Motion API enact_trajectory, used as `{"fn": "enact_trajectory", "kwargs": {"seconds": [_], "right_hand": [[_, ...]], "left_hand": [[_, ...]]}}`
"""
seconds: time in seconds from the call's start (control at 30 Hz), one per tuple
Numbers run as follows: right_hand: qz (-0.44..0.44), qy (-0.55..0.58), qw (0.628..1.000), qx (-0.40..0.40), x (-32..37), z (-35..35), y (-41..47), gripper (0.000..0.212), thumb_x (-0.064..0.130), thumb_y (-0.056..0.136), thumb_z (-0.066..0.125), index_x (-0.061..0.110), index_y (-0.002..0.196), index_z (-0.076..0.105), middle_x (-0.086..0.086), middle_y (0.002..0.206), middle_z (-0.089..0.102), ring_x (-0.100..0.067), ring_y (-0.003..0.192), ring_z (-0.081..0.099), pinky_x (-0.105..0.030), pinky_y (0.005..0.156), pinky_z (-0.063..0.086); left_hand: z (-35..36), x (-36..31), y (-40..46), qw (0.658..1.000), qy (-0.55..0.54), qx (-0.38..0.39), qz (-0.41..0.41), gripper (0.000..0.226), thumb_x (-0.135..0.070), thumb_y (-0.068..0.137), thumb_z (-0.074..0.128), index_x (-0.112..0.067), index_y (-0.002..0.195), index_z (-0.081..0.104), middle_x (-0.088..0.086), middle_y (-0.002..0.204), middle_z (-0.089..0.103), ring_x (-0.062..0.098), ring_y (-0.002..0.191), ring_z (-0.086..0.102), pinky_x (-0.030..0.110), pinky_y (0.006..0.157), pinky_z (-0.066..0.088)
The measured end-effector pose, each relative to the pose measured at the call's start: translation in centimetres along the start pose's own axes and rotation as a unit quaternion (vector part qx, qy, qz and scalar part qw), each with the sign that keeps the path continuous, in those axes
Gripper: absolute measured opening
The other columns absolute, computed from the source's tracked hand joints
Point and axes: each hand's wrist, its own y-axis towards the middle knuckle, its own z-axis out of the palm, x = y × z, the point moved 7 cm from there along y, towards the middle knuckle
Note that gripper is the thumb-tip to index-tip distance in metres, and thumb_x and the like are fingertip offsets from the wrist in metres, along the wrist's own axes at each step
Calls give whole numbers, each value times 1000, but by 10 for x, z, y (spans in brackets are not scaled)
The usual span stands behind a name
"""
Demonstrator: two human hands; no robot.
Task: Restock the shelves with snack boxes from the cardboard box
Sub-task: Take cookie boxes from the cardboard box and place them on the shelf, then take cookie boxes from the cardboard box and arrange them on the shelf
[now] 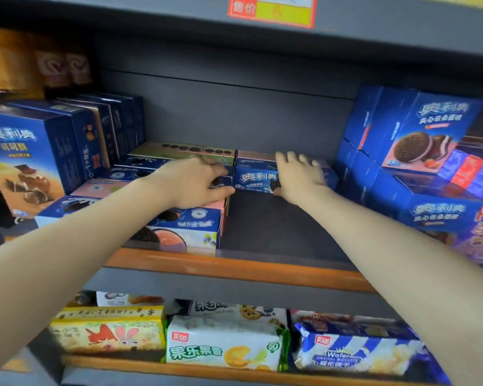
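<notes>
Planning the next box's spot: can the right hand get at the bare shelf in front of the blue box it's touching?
Probably yes. The right hand rests on the blue box, and the bare shelf just in front holds nothing.

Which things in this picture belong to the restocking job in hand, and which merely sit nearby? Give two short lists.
Job in hand:
- left hand
- right hand
- small blue snack box under the right hand
- flat snack boxes by the left hand
- bare shelf floor

Merely nearby:
- upright blue boxes, left
- tilted blue boxes, right
- biscuit packs below
- price tag
</notes>
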Motion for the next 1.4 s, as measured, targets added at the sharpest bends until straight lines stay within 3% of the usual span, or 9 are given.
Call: {"fn": "enact_trajectory", "kwargs": {"seconds": [0.2, 0.33, 0.5, 0.67, 0.83, 1.0, 1.13, 1.23, 1.4], "right_hand": [[-55, 157, 983, -75, 29, -63, -90, 44, 42, 87, 54, 18, 123, 44, -5, 120, 59, -30, 106, 56, -36, 74, 46], [-31, 287, 949, -122, 29, -80, -186, 20, 38, 85, 55, 24, 98, 59, 11, 73, 60, -19, 72, 56, -33, 68, 46], [32, 309, 949, -60, 15, -35, -285, 9, 25, 85, 60, 17, 87, 65, 6, 67, 59, -18, 60, 52, -39, 66, 50], [89, 268, 954, 98, -14, 47, -375, 16, 29, 89, 55, 17, 95, 64, 7, 74, 57, -20, 73, 59, -35, 66, 50], [195, 270, 912, 238, -57, 158, -467, 15, 29, 89, 54, 16, 91, 61, -9, 89, 68, -31, 88, 62, -39, 76, 50], [253, 238, 874, 338, -99, 279, -560, 19, 20, 89, 53, 5, 97, 62, -16, 98, 67, -31, 96, 60, -34, 76, 41], [243, 166, 859, 418, -144, 368, -632, 32, 24, 90, 50, 8, 118, 52, -15, 117, 56, -30, 105, 57, -31, 80, 43], [208, 140, 849, 465, -164, 451, -682, 31, 29, 91, 49, 11, 117, 49, -12, 121, 50, -28, 110, 54, -32, 86, 44], [199, 161, 826, 502, -162, 592, -753, 35, 26, 91, 47, 13, 123, 43, -7, 126, 46, -25, 117, 46, -34, 87, 44]], "left_hand": [[-44, -29, -49, 976, -105, -162, 98, 34, -30, 93, 47, -8, 116, 58, 13, 116, 63, 30, 103, 58, 36, 88, 45], [-46, -66, -118, 942, -197, -221, 157, 37, -28, 84, 46, -7, 112, 60, 7, 95, 66, 26, 88, 61, 41, 79, 50], [13, -129, -176, 937, -262, -109, 204, 35, -26, 85, 47, -7, 111, 60, 8, 91, 66, 29, 78, 62, 40, 72, 51], [116, -187, -222, 941, -263, 54, 204, 28, -22, 93, 46, -14, 118, 58, 4, 110, 61, 23, 92, 59, 33, 75, 48], [217, -241, -250, 925, -281, 181, 179, 28, -23, 93, 44, -16, 116, 59, 2, 120, 61, 22, 107, 56, 30, 88, 44], [328, -308, -267, 909, -305, 267, 99, 26, -24, 95, 42, -18, 114, 59, -2, 112, 62, 21, 100, 59, 31, 87, 42], [421, -374, -288, 883, -343, 320, 1, 27, -14, 93, 47, -6, 116, 60, 10, 122, 58, 28, 106, 56, 22, 86, 34], [504, -414, -297, 861, -370, 341, -67, 27, -6, 90, 51, -1, 116, 59, 17, 121, 56, 30, 102, 55, 16, 79, 32], [641, -460, -320, 850, -373, 346, -135, 24, -9, 90, 52, -10, 111, 63, 7, 114, 60, 15, 83, 52, 21, 79, 38]]}}
